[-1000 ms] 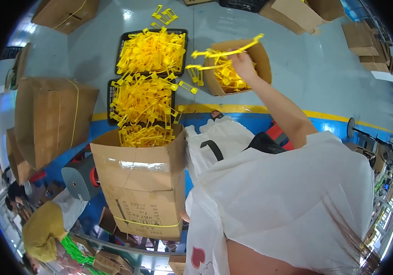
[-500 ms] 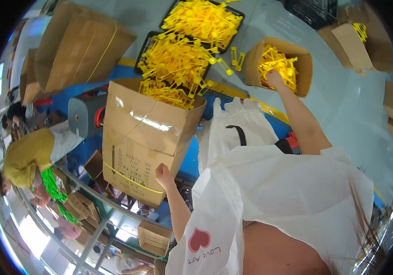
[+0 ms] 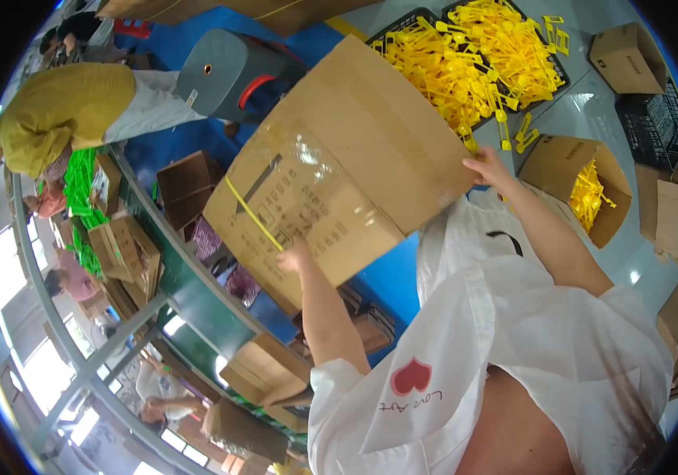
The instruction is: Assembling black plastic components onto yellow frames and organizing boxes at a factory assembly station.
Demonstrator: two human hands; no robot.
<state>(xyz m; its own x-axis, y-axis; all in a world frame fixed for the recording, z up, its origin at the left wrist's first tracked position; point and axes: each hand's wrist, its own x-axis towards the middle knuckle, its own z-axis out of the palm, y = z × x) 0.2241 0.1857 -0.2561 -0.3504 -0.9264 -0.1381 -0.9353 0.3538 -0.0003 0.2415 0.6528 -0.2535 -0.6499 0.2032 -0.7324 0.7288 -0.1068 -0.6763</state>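
A large tall cardboard box (image 3: pixel 355 142) with printed sides stands tilted in front of me. A yellow strap (image 3: pixel 250 210) runs around its lower part. My left hand (image 3: pixel 297 256) is closed at the strap's near end, on the box's lower edge. At the upper right corner my right hand (image 3: pixel 488 169) grips the rim of the box between thumb and fingers. Beyond that rim, many yellow plastic pieces (image 3: pixel 442 67) with long stems are heaped; the box wall hides part of the heap.
A smaller carton (image 3: pixel 560 162) holding yellow pieces stands right of my right arm. Black crates (image 3: pixel 646 127) and cartons lie farther right. At left are a grey bin (image 3: pixel 232 75), a green-topped bench (image 3: pixel 196 277) with green pieces, and a co-worker in a mustard top (image 3: pixel 77 103).
My right hand has left the small carton and taken hold of the large box's rim. My left hand has come onto the strap. The box appears more tilted, and the view has shifted.
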